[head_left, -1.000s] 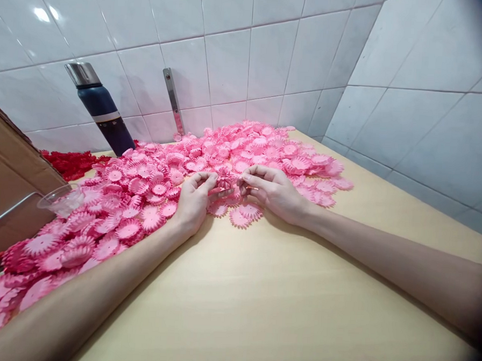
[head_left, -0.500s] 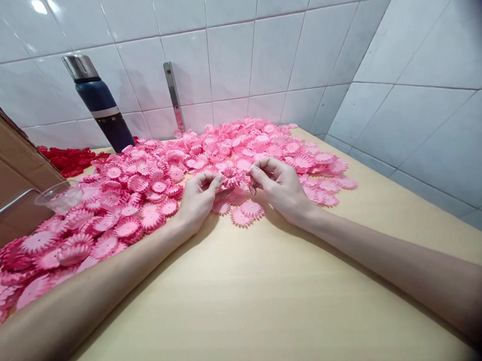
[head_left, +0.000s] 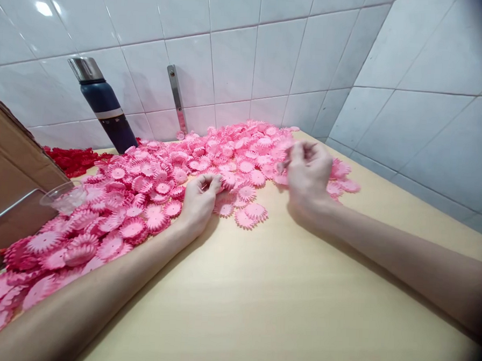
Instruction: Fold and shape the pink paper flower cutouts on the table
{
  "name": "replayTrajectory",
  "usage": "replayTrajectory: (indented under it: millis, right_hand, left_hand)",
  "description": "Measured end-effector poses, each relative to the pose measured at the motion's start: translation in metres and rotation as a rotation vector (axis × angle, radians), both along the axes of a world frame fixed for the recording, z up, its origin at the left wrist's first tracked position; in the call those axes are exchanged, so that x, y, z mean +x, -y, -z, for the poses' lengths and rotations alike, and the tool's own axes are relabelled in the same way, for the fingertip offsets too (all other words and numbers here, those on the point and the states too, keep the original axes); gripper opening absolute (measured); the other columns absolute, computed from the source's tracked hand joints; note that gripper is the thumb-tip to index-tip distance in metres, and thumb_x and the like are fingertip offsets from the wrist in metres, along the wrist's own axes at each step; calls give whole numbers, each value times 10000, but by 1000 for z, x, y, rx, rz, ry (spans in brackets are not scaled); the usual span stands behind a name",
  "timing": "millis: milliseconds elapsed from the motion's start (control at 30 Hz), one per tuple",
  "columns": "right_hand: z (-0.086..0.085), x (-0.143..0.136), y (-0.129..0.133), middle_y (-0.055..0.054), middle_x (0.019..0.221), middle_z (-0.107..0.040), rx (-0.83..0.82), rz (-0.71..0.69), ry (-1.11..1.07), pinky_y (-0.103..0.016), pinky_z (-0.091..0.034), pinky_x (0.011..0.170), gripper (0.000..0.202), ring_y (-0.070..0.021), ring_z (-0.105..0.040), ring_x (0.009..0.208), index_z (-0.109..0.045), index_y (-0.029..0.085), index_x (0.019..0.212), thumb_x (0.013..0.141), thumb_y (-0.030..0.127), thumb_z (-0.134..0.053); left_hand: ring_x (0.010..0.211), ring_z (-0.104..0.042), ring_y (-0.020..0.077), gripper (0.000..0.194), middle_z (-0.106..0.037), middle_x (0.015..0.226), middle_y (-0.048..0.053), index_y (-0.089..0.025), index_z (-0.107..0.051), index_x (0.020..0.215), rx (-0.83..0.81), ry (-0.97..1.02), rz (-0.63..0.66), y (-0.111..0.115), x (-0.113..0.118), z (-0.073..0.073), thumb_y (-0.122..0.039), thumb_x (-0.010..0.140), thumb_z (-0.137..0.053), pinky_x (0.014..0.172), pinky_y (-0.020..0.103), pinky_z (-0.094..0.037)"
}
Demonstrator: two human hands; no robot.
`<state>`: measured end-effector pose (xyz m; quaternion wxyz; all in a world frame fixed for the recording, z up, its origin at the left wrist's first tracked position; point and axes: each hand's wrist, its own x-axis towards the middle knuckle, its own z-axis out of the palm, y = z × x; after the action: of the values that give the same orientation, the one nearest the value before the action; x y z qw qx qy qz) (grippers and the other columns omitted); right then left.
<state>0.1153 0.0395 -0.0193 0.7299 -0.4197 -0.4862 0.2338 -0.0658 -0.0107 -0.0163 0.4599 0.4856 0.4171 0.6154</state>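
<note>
My left hand (head_left: pixel 201 200) pinches the edge of a pink scalloped flower piece (head_left: pixel 228 180) between thumb and fingertips, just above the table. To the right, my right hand (head_left: pixel 309 173) is raised with its thumb and fingers drawn together; motion blur hides whether anything is in them. A large heap of pink flower pieces (head_left: pixel 163 188), round with jagged petal edges and a small centre hole, spreads behind and left of both hands. A few loose flower pieces (head_left: pixel 255 212) lie on the table just below the left fingertips.
A dark blue bottle (head_left: pixel 109 111) with a steel cap leans in view by the tiled wall (head_left: pixel 231 56). On the left are a cardboard box (head_left: pixel 12 152), a clear plastic cup (head_left: pixel 60 197) and red pieces (head_left: pixel 74 161). A metal strip (head_left: pixel 176 93) stands against the wall.
My right hand has moved right and slightly up, away from the left hand. My left hand stays nearly in place with the flower piece. The view has shifted slightly.
</note>
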Motion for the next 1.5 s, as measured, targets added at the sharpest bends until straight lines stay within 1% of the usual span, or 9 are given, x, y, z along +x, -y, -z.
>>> replayTrajectory:
  millis: [33,167,233,333,400,500,1033,1267,1500]
  right_hand:
    - [-2,3,-2,-3,728,-543,1,33,-56,-263,-428,413,228,-112,-501,513,-496,220,799,856,420,-590]
    - [-8,-1,11,-38,816,-618,59,-109,-3,-278,-479,464,245,-130,-552,586,-589,209,836,758,399,-722]
    - [-9,-9,24,-36,776,-630,69,-269,106,-276,-488,499,227,-130,-561,595,-615,201,822,773,402,-710]
    - [-9,-17,37,-30,734,-643,-18,-613,281,-286,-509,537,241,-137,-582,595,-654,187,794,763,417,-718]
    - [-9,-18,40,-33,759,-662,-60,-723,308,-296,-532,592,254,-152,-618,645,-664,183,790,733,417,-746]
    - [-9,-17,40,-24,742,-666,-76,-721,266,-286,-536,616,254,-151,-635,664,-667,178,774,712,405,-766]
    - [-9,-12,32,-4,689,-629,-169,-840,216,-260,-466,568,262,-115,-568,605,-683,170,806,739,417,-737]
    - [-4,-11,26,5,684,-593,-206,-856,166,-258,-484,613,279,-110,-550,614,-640,174,777,773,446,-701]
    - [-6,-11,28,-1,698,-595,-214,-903,188,-265,-498,635,290,-118,-571,640,-633,167,786,779,451,-692]
  left_hand:
    - [775,-622,146,283,-627,746,15,-128,-638,740,1,24,-10,-1,0,0,-386,693,-743,800,318,-518]
    - [793,-638,148,271,-648,770,26,-123,-647,767,31,46,15,2,2,-2,-366,701,-747,822,341,-532]
    - [787,-642,144,266,-661,775,30,-128,-647,775,43,36,41,5,3,-5,-365,706,-746,817,337,-540]
    - [784,-647,147,252,-668,778,24,-137,-650,760,57,-9,101,10,4,-9,-359,700,-753,784,314,-553]
    - [784,-648,149,243,-673,787,26,-139,-663,754,79,-68,109,11,3,-10,-355,696,-756,769,295,-553]
    - [799,-652,156,247,-686,814,40,-136,-677,757,86,-114,118,10,2,-11,-367,706,-747,786,294,-547]
    - [749,-636,132,253,-668,759,16,-138,-662,733,36,-13,125,9,3,-10,-365,688,-765,803,300,-536]
    - [730,-587,105,304,-596,776,-8,-135,-604,729,-5,118,58,3,2,-7,-387,670,-764,767,285,-542]
    - [740,-581,106,202,-571,828,-6,-173,-568,839,46,-32,56,6,2,-8,-305,750,-692,709,268,-549]
